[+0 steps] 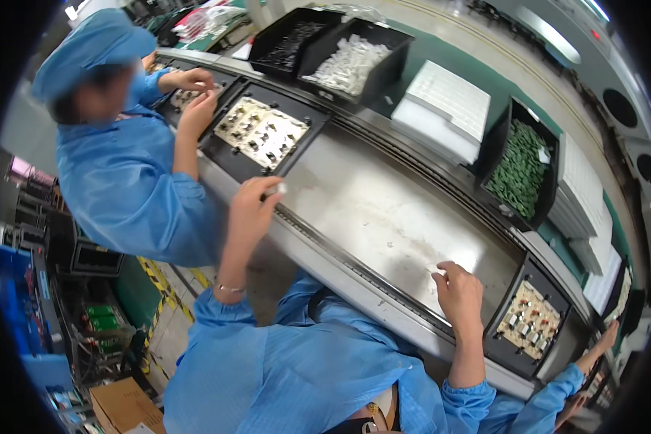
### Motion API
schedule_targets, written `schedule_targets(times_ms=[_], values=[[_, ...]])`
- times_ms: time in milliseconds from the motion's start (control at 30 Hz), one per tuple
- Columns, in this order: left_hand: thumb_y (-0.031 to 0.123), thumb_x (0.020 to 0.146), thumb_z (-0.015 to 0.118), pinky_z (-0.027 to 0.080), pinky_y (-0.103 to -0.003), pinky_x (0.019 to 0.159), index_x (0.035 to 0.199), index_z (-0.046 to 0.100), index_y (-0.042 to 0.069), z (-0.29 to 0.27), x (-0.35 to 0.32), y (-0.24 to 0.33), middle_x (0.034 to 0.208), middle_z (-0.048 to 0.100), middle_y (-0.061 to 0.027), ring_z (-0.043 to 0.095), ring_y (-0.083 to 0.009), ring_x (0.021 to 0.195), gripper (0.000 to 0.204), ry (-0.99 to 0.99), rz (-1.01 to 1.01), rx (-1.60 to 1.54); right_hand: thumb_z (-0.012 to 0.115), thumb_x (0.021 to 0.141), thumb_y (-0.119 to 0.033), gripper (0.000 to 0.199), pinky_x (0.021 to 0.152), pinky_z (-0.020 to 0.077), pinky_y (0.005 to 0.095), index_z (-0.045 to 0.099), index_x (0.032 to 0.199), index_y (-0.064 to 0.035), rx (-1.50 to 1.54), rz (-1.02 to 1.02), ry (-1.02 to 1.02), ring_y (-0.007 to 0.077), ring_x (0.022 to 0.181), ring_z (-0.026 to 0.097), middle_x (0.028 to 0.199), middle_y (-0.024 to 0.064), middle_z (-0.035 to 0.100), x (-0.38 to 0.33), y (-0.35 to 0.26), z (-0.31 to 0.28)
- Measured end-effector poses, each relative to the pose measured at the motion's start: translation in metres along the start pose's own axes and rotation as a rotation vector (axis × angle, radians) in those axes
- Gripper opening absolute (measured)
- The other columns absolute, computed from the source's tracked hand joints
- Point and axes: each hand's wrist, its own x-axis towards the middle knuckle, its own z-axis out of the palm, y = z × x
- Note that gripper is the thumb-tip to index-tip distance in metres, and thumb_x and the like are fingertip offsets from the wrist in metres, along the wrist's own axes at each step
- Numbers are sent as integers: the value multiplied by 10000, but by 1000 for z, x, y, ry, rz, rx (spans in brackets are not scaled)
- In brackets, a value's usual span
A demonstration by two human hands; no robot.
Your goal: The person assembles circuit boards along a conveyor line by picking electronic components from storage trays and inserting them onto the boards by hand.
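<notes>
Right hand (457, 291) rests curled on the bare surface (383, 210), gripping nothing visible, near a black tray (500, 340) of circuit boards. Left hand (252, 208) pinches a small white part (276, 189) beside another board tray (228, 155). Beyond: bins of white pieces (349, 64) and green pieces (519, 170).
</notes>
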Motion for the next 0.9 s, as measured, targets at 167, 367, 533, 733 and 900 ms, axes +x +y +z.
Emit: schedule_targets(times_ms=[167,367,533,733,900], values=[[-16,842,739,518,-336,808,1114,712,18,0,-9,-3,935,679,-115,650,-238,880,275,-24,-40,-35,748,878,-163,190,707,552,448,741,1032,-53,11,-12,-2,351,769,717,841,153,745,1,1,5],[-16,830,745,524,-355,816,1095,709,1,11,1,4,931,683,-132,650,-263,883,268,8,33,22,754,875,-153,181,703,548,453,743,1033,-65,35,-21,6,362,766,713,828,164,736,4,2,4],[30,826,776,525,-361,778,1083,723,22,10,3,11,938,697,-125,652,-263,840,262,-1,24,7,734,895,-158,177,733,554,462,717,1034,-50,0,48,-98,374,849,716,920,180,743,3,-13,-12],[41,819,787,527,-372,756,1059,729,38,-6,-2,27,917,700,-122,659,-269,843,248,-121,-5,-99,721,905,-158,182,736,544,475,720,1049,-47,-6,46,-106,381,818,708,857,183,726,10,-51,-21],[75,813,798,528,-403,782,1047,732,44,-49,24,33,916,697,-127,665,-305,867,245,-304,72,-251,740,892,-149,189,710,541,461,731,1052,-49,-28,99,-131,377,777,710,810,180,726,45,-120,-28]])
